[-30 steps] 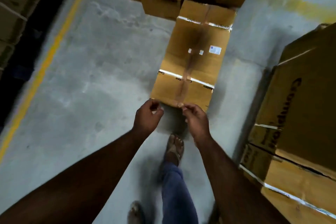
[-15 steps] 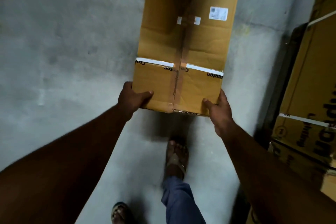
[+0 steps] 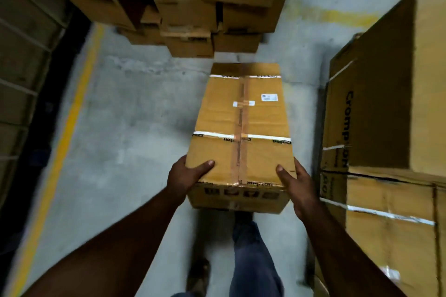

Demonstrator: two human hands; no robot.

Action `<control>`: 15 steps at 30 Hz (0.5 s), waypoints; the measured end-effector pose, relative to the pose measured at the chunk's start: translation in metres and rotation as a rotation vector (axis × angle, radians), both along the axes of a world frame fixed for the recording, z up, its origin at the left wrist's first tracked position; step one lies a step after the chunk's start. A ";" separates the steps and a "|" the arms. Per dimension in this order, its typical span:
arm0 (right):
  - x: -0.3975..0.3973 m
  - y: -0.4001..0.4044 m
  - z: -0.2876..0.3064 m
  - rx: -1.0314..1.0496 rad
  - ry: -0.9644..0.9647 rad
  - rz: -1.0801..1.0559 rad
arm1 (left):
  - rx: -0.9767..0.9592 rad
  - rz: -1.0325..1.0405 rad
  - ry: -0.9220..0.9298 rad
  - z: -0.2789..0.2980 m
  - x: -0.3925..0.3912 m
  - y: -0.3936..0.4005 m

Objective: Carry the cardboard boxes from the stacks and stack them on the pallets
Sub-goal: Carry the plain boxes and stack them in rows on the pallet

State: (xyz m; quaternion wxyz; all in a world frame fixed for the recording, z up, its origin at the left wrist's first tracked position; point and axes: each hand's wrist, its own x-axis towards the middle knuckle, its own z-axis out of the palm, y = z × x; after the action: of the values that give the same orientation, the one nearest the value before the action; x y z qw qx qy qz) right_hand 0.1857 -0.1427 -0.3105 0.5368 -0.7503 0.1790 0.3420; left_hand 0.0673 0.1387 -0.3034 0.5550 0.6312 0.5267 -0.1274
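The long cardboard box point(image 3: 242, 132) is hanging in the middle of the view, its long axis running from 6 toward 12 o'clock, straight away from the person. Both grips are sitting at its near end: the left hand point(image 3: 187, 175) is clamping the 7 o'clock corner with the thumb lying on top, and the right hand point(image 3: 295, 182) is clamping the 5 o'clock corner likewise. Neither hand is nearer. The far end is pointing at the box stack point(image 3: 193, 7) at 12 o'clock; another stack point(image 3: 386, 128) is standing at 3 o'clock. Most of the weight is probably reaching forward beyond the hands.
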 end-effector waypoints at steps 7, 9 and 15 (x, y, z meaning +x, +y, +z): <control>-0.134 -0.042 0.164 0.064 -0.159 -0.069 | 0.030 -0.033 -0.158 0.152 -0.125 -0.041; -0.172 -0.055 0.205 0.080 -0.209 -0.062 | 0.056 -0.031 -0.215 0.193 -0.161 -0.053; -0.252 -0.109 0.288 0.109 -0.334 -0.122 | 0.161 -0.078 -0.350 0.277 -0.227 -0.106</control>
State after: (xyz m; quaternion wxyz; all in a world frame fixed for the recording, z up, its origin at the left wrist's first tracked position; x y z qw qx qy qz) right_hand -0.0666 -0.2520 -0.0227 0.6185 -0.7543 0.1138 0.1886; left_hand -0.1599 0.0331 -0.0263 0.5807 0.7058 0.4057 0.0056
